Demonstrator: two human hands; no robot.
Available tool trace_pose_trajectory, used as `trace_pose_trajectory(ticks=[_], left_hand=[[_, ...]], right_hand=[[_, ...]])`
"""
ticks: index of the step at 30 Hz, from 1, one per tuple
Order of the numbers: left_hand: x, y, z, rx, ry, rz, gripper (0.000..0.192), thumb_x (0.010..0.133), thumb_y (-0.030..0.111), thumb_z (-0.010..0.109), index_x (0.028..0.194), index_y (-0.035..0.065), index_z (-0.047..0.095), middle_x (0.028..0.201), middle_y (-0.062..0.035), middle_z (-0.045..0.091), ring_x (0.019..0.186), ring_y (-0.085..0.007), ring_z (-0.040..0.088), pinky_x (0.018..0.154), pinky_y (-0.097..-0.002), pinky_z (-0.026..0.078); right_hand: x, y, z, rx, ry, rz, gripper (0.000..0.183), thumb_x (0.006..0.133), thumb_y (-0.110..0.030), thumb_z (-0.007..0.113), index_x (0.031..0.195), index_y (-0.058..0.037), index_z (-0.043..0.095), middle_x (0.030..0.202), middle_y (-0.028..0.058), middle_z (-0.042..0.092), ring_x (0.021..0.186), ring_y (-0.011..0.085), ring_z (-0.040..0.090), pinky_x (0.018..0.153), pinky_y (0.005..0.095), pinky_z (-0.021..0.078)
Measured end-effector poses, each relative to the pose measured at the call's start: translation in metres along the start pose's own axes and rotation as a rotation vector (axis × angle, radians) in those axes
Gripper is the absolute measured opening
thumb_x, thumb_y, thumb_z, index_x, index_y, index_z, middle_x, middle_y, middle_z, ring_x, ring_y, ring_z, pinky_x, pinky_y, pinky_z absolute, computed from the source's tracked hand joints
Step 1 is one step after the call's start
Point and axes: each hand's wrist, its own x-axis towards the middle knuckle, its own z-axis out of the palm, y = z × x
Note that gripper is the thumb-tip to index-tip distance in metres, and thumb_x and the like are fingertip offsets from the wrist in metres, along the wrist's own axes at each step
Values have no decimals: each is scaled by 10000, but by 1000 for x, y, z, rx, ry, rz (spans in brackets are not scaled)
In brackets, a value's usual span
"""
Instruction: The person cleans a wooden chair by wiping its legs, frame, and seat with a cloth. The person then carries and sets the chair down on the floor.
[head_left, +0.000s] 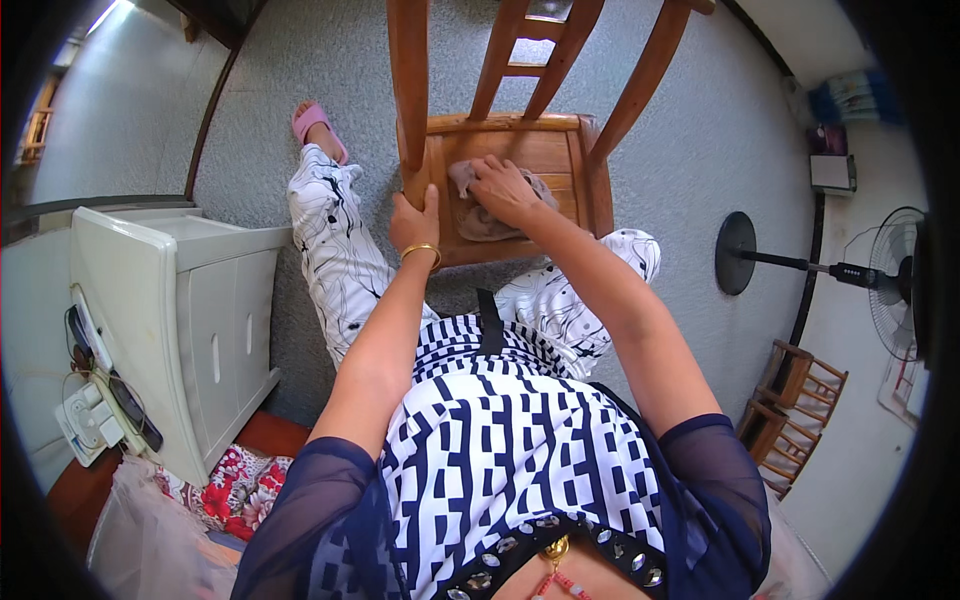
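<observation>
A wooden chair (559, 184) with a slatted seat stands before me, its back posts rising at the far side. On the seat lies a crumpled greyish-brown cloth (480, 221). My right hand (504, 187) rests on top of this cloth with bent fingers, pressing or gripping it; which of the two is not clear. At the seat's left edge, my left hand (415, 221) holds the chair by its frame near the base of the left post, thumb up on the wood. A gold bangle (421, 253) is on the left wrist.
A white cabinet (225, 300) stands close on the left, with a power strip (94, 416) and cords beside it. To the right is a standing fan (735, 253) on the grey floor. Small wooden chairs (787, 390) are by the right wall. My legs straddle the chair's near side.
</observation>
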Motion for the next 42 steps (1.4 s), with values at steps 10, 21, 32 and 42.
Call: trace_pose_trajectory(ticks=[10,21,32,42], left_hand=[[6,-1,8,27,2,-48,465,947,435,258,991,49,513,840,-263,623,790,-459,585,674,-546,433],[5,2,5,38,-19,-90,484,938,427,268,1003,43,556,913,-266,619,857,-464,572,747,-533,424],[6,3,5,74,40,-29,445,944,410,274,978,38,515,833,-255,627,774,-461,586,666,-550,433],[9,-8,11,-10,8,-49,460,936,422,292,966,32,535,845,-269,620,795,-466,582,702,-554,429]], right_hand=[[39,2,18,17,192,288,128,763,-175,555,761,-129,675,926,54,551,955,237,521,732,359,464],[-1,-22,16,34,192,180,147,767,-188,544,780,-109,668,933,69,557,941,232,526,757,359,433],[63,-10,19,91,279,302,125,749,-189,560,770,-143,674,921,74,570,917,243,541,727,374,421],[45,-11,18,65,126,222,164,764,-180,536,811,-138,688,981,65,567,965,248,524,777,389,426]])
